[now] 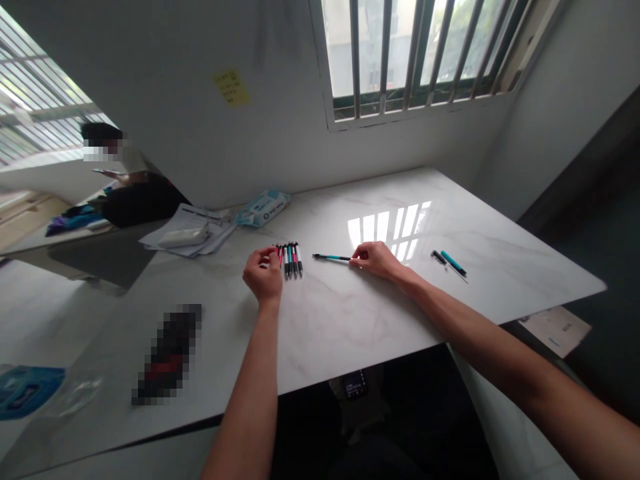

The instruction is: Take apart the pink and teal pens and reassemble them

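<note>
Several pens (294, 260) in red, white, teal and black lie side by side in a row on the white marbled table (340, 320). My left hand (263, 275) is at the left end of this row, its fingers curled in and the thumb side against the outermost pens. What those fingers hold, if anything, is hidden. To the right, my right hand (375, 259) pinches one end of a teal and black pen (333, 257), which lies nearly level and points toward the row. Farther right are a separate teal pen barrel (453, 263), a black pen part (439, 257) and a thin refill (457, 273).
Papers (193, 230) and a blue pack of wipes (263, 208) lie by the wall. A blurred-out dark object (169, 353) rests at front left, with a blue package (30, 390) beyond it. Another person (135, 180) sits at far left. The table's front edge (360, 373) runs before me.
</note>
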Motion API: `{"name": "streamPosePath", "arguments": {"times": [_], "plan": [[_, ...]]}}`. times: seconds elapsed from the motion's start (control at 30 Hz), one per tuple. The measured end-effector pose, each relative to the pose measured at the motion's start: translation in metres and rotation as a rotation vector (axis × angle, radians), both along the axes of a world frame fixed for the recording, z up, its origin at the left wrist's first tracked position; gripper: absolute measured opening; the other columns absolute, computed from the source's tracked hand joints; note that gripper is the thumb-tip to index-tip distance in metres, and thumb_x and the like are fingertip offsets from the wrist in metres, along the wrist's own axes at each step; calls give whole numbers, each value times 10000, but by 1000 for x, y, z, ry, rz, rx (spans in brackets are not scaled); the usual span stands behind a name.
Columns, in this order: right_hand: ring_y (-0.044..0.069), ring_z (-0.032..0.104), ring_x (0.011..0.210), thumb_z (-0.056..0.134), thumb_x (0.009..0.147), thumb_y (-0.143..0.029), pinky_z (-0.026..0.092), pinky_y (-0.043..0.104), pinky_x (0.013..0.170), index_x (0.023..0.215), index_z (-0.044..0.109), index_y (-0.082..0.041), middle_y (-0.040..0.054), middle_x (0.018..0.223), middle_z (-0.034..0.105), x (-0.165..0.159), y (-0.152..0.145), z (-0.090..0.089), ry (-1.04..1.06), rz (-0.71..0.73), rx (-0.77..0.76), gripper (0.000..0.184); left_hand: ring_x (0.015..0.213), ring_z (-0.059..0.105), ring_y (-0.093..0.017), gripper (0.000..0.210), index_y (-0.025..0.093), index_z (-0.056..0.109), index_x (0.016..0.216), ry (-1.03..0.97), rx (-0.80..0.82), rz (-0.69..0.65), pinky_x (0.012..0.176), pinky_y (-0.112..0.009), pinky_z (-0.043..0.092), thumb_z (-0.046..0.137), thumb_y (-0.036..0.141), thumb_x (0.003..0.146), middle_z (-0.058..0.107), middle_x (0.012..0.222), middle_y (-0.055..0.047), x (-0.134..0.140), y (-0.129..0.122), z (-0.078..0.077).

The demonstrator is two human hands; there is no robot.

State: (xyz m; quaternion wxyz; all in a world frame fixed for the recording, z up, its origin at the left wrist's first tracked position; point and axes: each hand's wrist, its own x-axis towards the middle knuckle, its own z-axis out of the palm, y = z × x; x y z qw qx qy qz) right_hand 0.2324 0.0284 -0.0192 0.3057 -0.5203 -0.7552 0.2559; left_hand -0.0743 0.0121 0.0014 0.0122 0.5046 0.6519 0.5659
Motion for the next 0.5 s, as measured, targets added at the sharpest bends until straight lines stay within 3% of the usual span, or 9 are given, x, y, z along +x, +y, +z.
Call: {"name": "streamPosePath", "arguments": {"times": [0.27, 0.5], "plan": [[230, 715, 882, 694, 968, -412, 460, 285, 716, 936, 808, -221, 83, 934, 799, -51, -15, 17, -361, -23, 0, 225, 828, 656, -203, 209, 201, 806, 981, 185, -30, -18, 891, -334, 532, 617, 190, 893, 749, 978, -66, 6, -3, -4], [291, 760, 969, 652, 964, -404, 518, 325, 776, 1008, 823, -218, 136, 1025, 813, -106, -9, 29, -425, -22, -32, 257, 1043, 674, -267, 203, 208, 803, 972, 199, 6, -42, 1014, -391, 527, 619, 168, 894, 703, 1065, -106, 10, -4, -7]]}}
